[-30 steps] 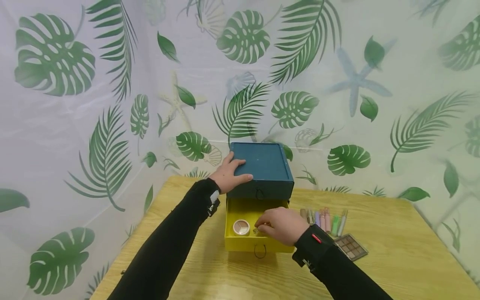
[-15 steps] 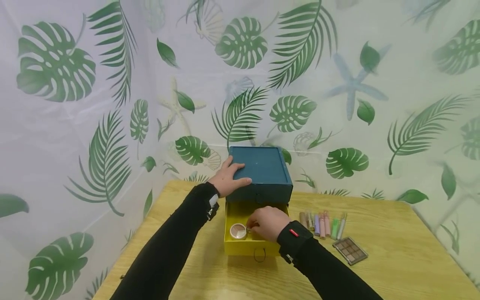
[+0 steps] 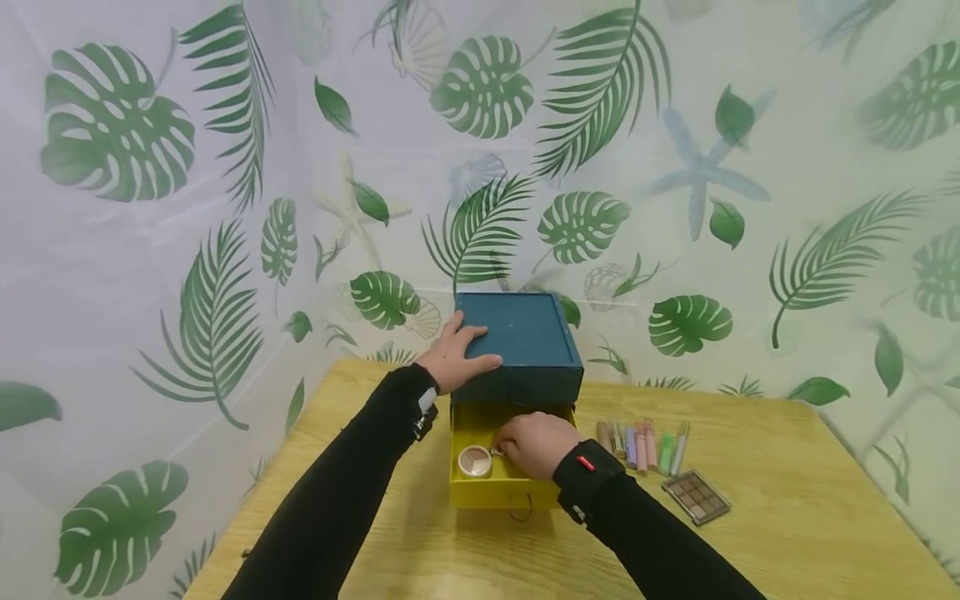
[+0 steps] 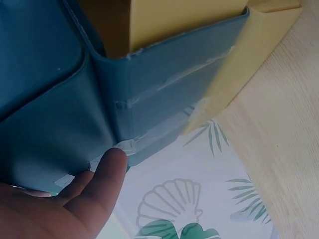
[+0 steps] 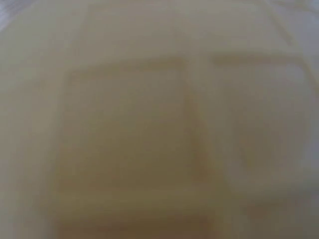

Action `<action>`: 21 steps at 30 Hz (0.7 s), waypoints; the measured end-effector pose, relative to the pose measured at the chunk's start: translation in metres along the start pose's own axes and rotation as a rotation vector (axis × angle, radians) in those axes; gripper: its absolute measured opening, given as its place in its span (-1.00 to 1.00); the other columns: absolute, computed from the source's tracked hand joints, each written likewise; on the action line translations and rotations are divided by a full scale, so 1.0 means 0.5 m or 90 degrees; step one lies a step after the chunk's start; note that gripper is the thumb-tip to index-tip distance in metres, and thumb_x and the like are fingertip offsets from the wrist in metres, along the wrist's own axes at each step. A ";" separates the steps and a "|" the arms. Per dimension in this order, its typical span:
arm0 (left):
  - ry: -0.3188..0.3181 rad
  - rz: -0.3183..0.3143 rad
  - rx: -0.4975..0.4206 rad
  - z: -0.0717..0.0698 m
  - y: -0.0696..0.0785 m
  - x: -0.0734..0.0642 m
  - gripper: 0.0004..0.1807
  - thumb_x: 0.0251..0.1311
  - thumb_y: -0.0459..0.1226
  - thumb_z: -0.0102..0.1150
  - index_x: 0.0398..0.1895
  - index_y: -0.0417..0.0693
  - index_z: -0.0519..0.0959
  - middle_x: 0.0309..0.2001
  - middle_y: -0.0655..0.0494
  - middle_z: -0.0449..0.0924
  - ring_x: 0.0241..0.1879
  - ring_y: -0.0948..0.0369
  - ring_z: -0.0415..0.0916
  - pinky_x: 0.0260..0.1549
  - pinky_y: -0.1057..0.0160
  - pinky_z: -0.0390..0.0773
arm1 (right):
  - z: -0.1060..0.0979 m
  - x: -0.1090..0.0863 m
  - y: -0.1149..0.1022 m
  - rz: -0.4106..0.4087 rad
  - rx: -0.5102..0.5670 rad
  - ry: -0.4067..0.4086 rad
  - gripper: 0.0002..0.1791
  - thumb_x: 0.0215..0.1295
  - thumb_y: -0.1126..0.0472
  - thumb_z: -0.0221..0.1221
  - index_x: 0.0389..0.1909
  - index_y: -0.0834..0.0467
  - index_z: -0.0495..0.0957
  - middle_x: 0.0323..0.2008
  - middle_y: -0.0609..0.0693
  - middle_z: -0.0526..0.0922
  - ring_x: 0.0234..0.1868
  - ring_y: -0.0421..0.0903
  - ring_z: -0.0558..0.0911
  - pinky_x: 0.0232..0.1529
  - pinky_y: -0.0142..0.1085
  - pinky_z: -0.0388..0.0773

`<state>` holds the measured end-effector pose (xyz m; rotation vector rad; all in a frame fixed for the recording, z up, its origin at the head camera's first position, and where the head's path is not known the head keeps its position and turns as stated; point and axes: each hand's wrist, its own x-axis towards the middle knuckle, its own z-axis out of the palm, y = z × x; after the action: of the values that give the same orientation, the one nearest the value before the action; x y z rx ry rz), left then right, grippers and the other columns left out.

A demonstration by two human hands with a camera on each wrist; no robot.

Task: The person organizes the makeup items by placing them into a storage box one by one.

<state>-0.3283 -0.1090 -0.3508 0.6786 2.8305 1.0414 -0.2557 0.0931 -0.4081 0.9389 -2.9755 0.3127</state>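
My left hand [image 3: 452, 357] rests with spread fingers on the left edge of the dark blue box [image 3: 525, 329]. In the left wrist view, its fingers [image 4: 107, 174] lie along the box's blue side [image 4: 164, 84]. Below the box's upper part, a yellow drawer [image 3: 487, 495] is pulled out. My right hand [image 3: 538, 446] reaches into it, thumb and fingers pinching a small shiny thing [image 3: 497, 452] mostly hidden by the hand. Just left of those fingers lies a round compact with a three-part pan [image 3: 475, 462]. The right wrist view is blurred, filled by a pale surface with square outlines [image 5: 129, 134].
To the drawer's right, several makeup tubes [image 3: 642, 446] lie in a row on the wooden table [image 3: 810, 475]. In front of them is a palette with square pans [image 3: 697, 497]. A leaf-printed sheet [image 3: 637, 100] hangs behind and on the left.
My right hand has moved left inside the drawer, closer to the round compact, the small shiny thing moving with it. The left hand stays on the box.
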 end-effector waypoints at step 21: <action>-0.013 0.005 -0.015 -0.005 -0.001 0.001 -0.23 0.48 0.08 0.09 0.59 -0.06 0.16 0.63 -0.19 -0.41 0.57 -0.17 -0.21 0.47 -0.19 0.24 | -0.030 -0.153 0.114 0.061 0.169 0.292 -0.81 0.54 0.23 0.11 0.04 0.07 0.65 0.04 0.02 0.61 0.01 0.04 0.62 -0.06 -0.07 0.67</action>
<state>-0.3293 -0.1107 -0.3489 0.6956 2.7961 1.0600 -0.2262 0.1852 -0.4093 0.6289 -2.5944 0.8185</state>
